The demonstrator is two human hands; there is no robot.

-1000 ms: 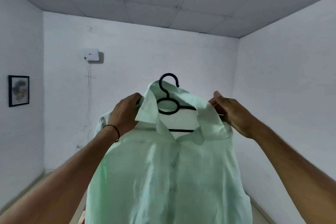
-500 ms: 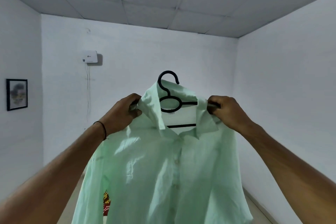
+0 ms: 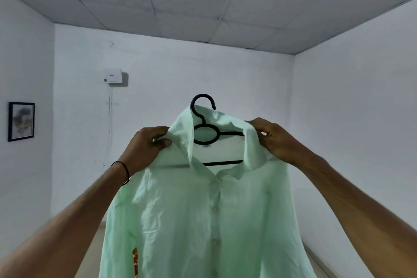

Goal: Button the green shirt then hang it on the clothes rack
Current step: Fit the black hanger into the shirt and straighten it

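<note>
Green shirt (image 3: 203, 221) up on a black hanger (image 3: 204, 128)
Left hand (image 3: 146, 146) and right hand (image 3: 277, 140) each pinch the collar (front looks buttoned).

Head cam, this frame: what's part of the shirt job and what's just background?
Part of the job:
- green shirt, draped on the hanger
- black hanger, hook sticking up above the collar
- left hand, gripping the collar
- right hand, gripping the collar

Background:
- framed picture on the left wall
- white box on the back wall
</note>
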